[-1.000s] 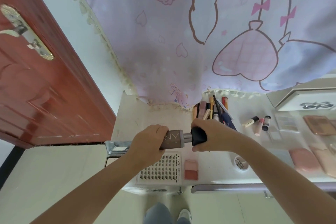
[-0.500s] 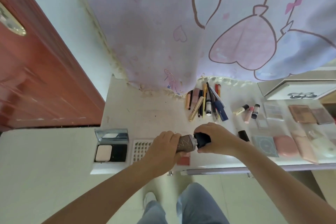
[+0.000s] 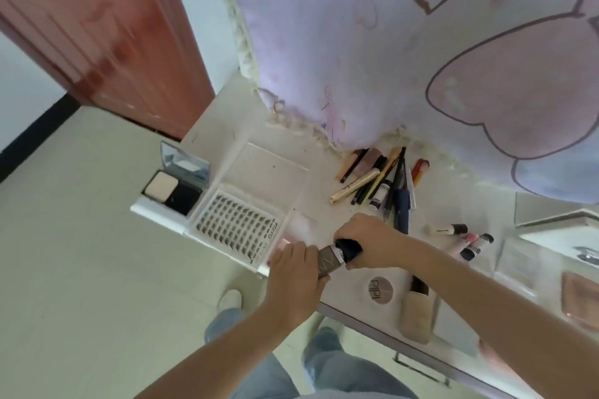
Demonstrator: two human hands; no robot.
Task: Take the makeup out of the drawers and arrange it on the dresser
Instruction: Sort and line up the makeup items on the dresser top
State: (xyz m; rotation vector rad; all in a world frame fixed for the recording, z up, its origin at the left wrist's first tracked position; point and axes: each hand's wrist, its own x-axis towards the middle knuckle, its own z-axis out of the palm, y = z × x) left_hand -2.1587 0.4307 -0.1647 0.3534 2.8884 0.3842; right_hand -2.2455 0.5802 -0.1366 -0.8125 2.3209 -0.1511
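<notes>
Left hand (image 3: 296, 272) grips brown bottle (image 3: 329, 261); right hand (image 3: 368, 241) grips its black cap (image 3: 348, 249); white counter (image 3: 282, 152) beneath; lash tray (image 3: 238, 227) left; pencils (image 3: 376, 178) beyond; red door (image 3: 107, 32) far left.

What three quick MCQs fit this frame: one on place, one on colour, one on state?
1. The open compact sits where?
A. dresser's left end
B. in a drawer
C. on the floor

2. What colour is the held bottle's cap?
A. white
B. black
C. red

3. How is the bottle held?
A. one hand
B. lying free
C. both hands

Key: A, the open compact lies at the dresser left end, beside the lash tray. B, the right hand grips a black cap. C, the left hand also grips the bottle.
</notes>
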